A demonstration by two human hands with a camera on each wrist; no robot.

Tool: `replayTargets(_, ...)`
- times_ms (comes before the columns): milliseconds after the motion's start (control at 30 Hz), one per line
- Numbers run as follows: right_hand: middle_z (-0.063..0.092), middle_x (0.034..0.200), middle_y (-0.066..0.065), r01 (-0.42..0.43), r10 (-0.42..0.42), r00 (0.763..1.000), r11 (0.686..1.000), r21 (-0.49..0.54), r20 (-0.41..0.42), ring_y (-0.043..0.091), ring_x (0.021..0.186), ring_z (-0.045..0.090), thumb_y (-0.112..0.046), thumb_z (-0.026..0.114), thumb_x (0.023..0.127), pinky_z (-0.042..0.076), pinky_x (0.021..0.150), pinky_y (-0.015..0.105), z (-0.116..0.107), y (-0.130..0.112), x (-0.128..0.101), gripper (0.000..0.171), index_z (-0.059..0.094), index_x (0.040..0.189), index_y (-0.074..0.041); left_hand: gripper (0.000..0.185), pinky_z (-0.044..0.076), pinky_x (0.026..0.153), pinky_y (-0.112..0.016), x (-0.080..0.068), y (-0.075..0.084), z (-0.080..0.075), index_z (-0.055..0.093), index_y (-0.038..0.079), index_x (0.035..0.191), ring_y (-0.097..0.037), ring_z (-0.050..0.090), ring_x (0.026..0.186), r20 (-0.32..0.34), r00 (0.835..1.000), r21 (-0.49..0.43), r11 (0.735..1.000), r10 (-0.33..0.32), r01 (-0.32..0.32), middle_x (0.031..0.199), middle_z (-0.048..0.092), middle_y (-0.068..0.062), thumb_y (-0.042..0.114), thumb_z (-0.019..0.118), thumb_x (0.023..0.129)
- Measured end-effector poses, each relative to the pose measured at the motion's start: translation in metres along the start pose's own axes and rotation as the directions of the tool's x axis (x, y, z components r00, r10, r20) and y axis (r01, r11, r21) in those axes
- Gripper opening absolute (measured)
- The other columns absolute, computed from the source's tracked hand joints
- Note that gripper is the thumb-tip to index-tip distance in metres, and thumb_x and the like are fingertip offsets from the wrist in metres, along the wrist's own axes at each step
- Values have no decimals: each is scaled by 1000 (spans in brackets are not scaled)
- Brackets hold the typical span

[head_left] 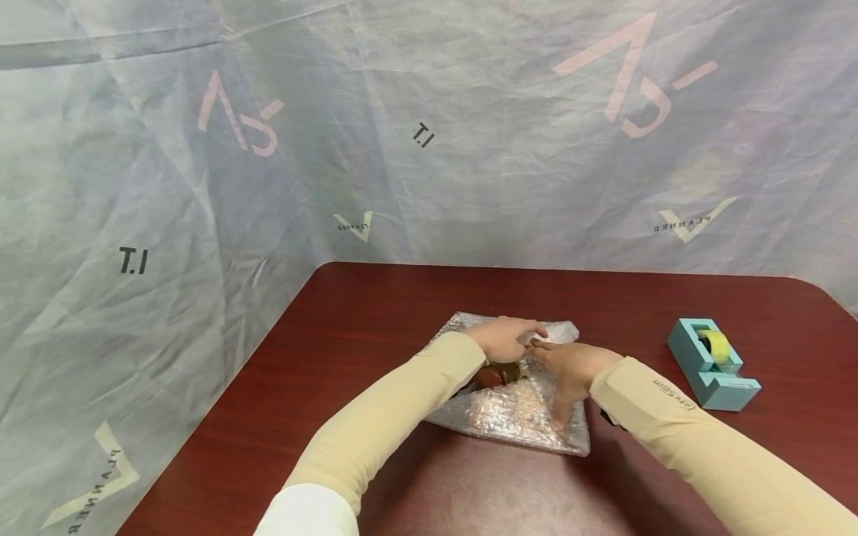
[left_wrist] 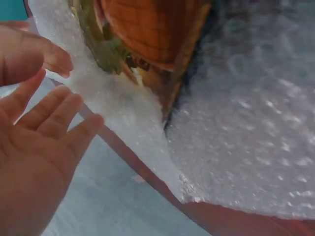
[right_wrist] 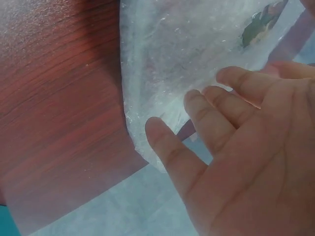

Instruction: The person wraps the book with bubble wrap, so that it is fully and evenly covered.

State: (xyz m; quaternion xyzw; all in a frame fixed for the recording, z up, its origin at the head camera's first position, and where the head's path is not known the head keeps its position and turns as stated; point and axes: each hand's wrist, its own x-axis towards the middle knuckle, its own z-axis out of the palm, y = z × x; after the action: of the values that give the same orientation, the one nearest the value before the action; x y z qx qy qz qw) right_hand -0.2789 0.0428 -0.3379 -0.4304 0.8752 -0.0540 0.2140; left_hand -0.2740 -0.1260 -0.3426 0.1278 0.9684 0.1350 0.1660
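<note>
The bubble wrap point(head_left: 516, 406) lay mid-surface point(head_left: 375, 313), partly folded over a brown-and-orange object point(head_left: 494, 374). Left hand point(head_left: 504, 339) pinched the far flap; right hand point(head_left: 571, 370) pressed spread fingers flat on the sheet. Advisable: draw the flap snug across, holding the near side down. The wrap was clear, bubbled, crinkled; tape dispenser point(head_left: 713, 364) stood well apart.

One bubble wrap sheet point(head_left: 516, 409), one tape dispenser point(head_left: 712, 365), perhaps one figurine point(left_wrist: 147, 34)

Both arms wear snug beige sleeves, the right sleeve point(head_left: 677, 417) printed with small dark lettering.
</note>
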Motion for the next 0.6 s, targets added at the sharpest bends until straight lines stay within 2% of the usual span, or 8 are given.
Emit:
replayTargets(100,44,152,25,2,-2,1000,1000,29,1,44,130,51,-22,100,57,47,101,56,1,1,-1,119,36,156,-3,44,41,106,-29,-10,-6,-3,51,21,149,-14,54,128,-45,999,-5,1000,9,-10,154,49,-1,12,50,106)
replayTargets(233,31,161,24,18,-18,1000,999,47,-3,46,138,43,-21,100,58,42,107,56,4,4,-1,120,34,157,-1,44,48,92,-29,-29,-16,-12,53,20,148,-14,61,110,-78,997,-13,1000,-14,13,150,53,-1,11,50,105)
replayTargets(367,28,162,24,21,-21,1000,997,71,-9,47,140,40,-20,100,57,40,109,57,6,6,-2,121,33,157,-1,39,50,92,-34,-50,-26,-20,58,21,144,-18,63,116,-154,986,-6,998,-64,64,141,60,-2,15,50,106)
replayTargets(400,27,162,24,21,-20,1000,997,80,-10,47,140,39,-20,100,57,40,108,57,7,7,-2,121,33,157,-1,38,50,91,-34,-56,-28,-22,59,21,143,-19,62,118,-183,980,-4,997,-79,79,138,62,-3,16,50,106)
replayTargets(467,27,163,24,25,-24,1000,995,93,-15,46,139,41,-18,100,57,41,108,56,7,9,-2,121,34,157,-2,36,51,83,-34,-67,-33,-26,62,21,140,-18,66,104,-240,965,-4,994,-109,111,132,66,-4,17,50,106)
replayTargets(600,26,163,25,40,-38,999,994,105,-26,47,140,39,-16,100,56,40,109,56,7,8,-1,121,34,157,-1,32,50,75,-35,-89,-48,-32,67,20,132,-15,64,81,-356,918,-4,982,-178,189,116,72,-2,16,54,104)
